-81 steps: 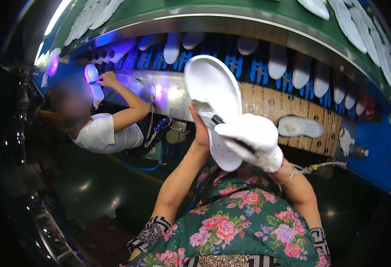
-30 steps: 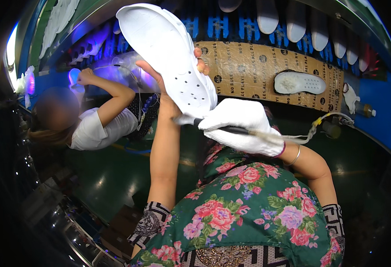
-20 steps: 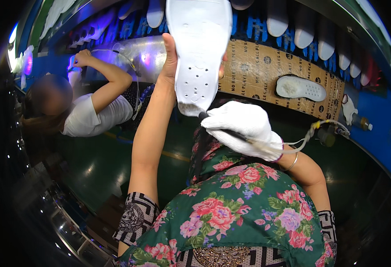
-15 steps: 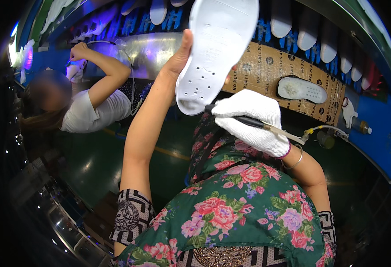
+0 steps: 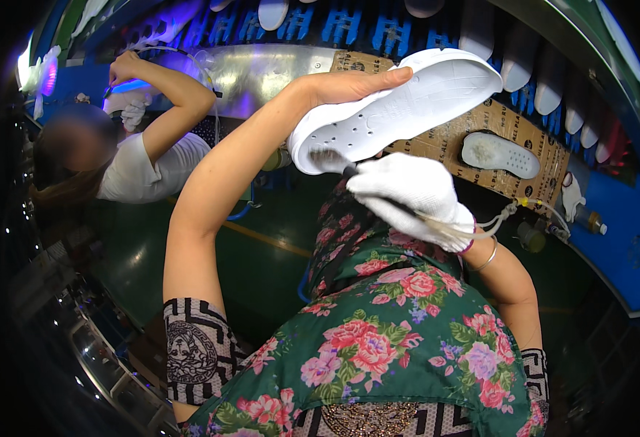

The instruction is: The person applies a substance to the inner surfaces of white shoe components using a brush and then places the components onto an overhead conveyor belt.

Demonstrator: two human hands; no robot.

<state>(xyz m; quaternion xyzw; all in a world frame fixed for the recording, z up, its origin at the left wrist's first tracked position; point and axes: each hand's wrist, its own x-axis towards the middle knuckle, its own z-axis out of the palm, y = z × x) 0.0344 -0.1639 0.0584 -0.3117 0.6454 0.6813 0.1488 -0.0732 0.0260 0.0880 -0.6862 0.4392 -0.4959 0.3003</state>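
My bare left hand [image 5: 353, 86] grips a white shoe sole [image 5: 422, 109] by its far edge, with the thumb lying over the rim. The sole is tilted, its hollow side showing, with small holes toward the near left end. In a white knitted glove, my right hand [image 5: 411, 191] closes around a brush [image 5: 327, 159] with a dark ferrule. Its bristles lie inside the sole's near left end, touching or almost touching it. A pale thin tube [image 5: 498, 220] runs from the brush past my right wrist.
Brown printed cardboard [image 5: 546, 135] covers the bench, bearing a white perforated insole-shaped piece [image 5: 506, 155]. Blue racks [image 5: 342, 28] with white soles line the far side. A small bottle [image 5: 589, 220] lies at right, a jar [image 5: 531, 237] nearby. A co-worker [image 5: 152, 167] sits at left.
My left hand has swung the sole's far end to the right and tilted it. The brush has moved from the sole's edge to inside its near end. The far racks have shifted.
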